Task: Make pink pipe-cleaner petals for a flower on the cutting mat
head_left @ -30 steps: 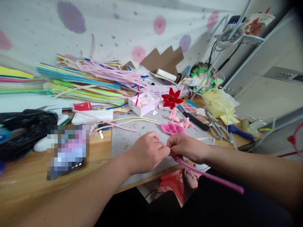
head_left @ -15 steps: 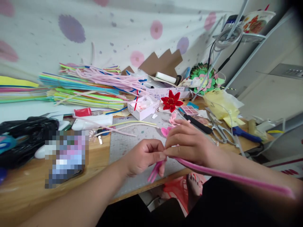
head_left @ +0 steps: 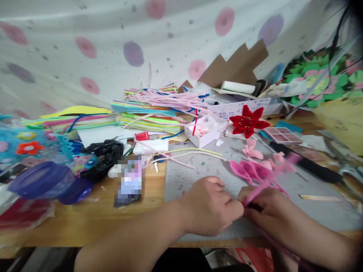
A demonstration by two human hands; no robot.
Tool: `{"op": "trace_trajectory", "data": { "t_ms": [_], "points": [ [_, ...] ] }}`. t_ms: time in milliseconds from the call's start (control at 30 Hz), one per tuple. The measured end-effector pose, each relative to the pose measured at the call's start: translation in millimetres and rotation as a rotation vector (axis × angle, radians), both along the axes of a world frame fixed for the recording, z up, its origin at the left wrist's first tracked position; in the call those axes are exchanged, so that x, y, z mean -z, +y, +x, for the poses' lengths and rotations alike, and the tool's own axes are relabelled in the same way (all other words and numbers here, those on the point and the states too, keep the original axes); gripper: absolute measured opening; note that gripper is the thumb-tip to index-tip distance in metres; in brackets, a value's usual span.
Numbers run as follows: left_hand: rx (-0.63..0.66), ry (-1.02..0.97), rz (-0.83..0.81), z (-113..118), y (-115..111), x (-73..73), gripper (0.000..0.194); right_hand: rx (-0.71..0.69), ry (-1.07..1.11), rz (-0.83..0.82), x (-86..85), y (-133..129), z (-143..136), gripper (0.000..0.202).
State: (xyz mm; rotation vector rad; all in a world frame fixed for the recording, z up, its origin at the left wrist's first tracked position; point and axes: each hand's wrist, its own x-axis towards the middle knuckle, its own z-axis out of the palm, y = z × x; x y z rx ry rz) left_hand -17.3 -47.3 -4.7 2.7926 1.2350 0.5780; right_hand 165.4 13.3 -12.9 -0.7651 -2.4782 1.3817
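Observation:
Over the front of the grey cutting mat [head_left: 181, 189], my two hands meet. My left hand [head_left: 212, 206] is closed, its fingertips against the right fingers; what they pinch is hidden. My right hand [head_left: 265, 207] is closed on a pink pipe cleaner [head_left: 263, 183], blurred by motion, whose end sticks up past the fingers while another length trails down beside the right wrist. Just beyond the right hand lie dark pink petal shapes [head_left: 249, 170] and light pink pieces [head_left: 252, 149]. A red flower [head_left: 247, 121] sits farther back.
Bundles of coloured pipe cleaners [head_left: 150, 121] lie at the back, beside a small white box [head_left: 208, 134]. A phone [head_left: 129, 183] and a purple container [head_left: 48, 181] are on the left. A black-handled tool [head_left: 306, 162] and scissors [head_left: 353, 181] lie on the right.
The view has swung left, bringing the purple container into sight. My hands have turned over, and the pipe cleaner end now points up instead of lying out over the right forearm.

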Motion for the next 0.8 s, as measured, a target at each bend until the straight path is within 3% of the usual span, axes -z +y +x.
{"op": "trace_trajectory", "data": {
  "t_ms": [100,167,233,300,367,433,467,533,667,800],
  "points": [
    [0.059,0.151,0.121,-1.3,2.9,6.4,0.025,0.238,-0.121,-0.601,19.5,-5.2,-6.0,0.013],
    [0.069,0.098,0.096,-4.3,6.2,9.2,0.022,0.317,-0.103,-0.703,19.6,-5.7,-9.3,0.018],
    [0.000,-0.093,-0.014,-7.2,8.9,9.5,0.017,0.282,-0.020,-0.530,11.4,-0.3,-10.2,0.024],
    [-0.137,-0.396,-0.225,-8.7,9.9,7.6,0.017,0.245,0.138,-0.136,-1.1,9.9,-8.2,0.024],
    [-0.244,-0.728,-0.531,-8.7,9.1,5.1,0.019,0.236,0.348,0.362,-13.6,20.6,-4.2,0.015],
    [-0.250,-0.974,-0.758,-8.1,8.0,3.8,0.018,0.097,0.433,0.733,-23.2,28.1,-1.3,0.023],
    [-0.225,-1.057,-0.832,-7.8,7.8,3.9,0.019,-0.006,0.429,0.830,-26.4,30.2,-1.1,0.025],
    [-0.155,-1.157,-0.932,-7.1,7.9,5.2,0.020,-0.161,0.387,0.870,-30.4,31.7,-3.2,0.024],
    [-0.087,-1.241,-1.045,-5.8,8.7,7.3,0.021,-0.207,0.402,0.787,-33.3,30.3,-10.1,0.015],
    [-0.158,-1.085,-0.965,-5.5,8.0,5.7,0.016,-0.264,0.339,0.759,-34.5,27.1,-13.6,0.014]
  ]
}}
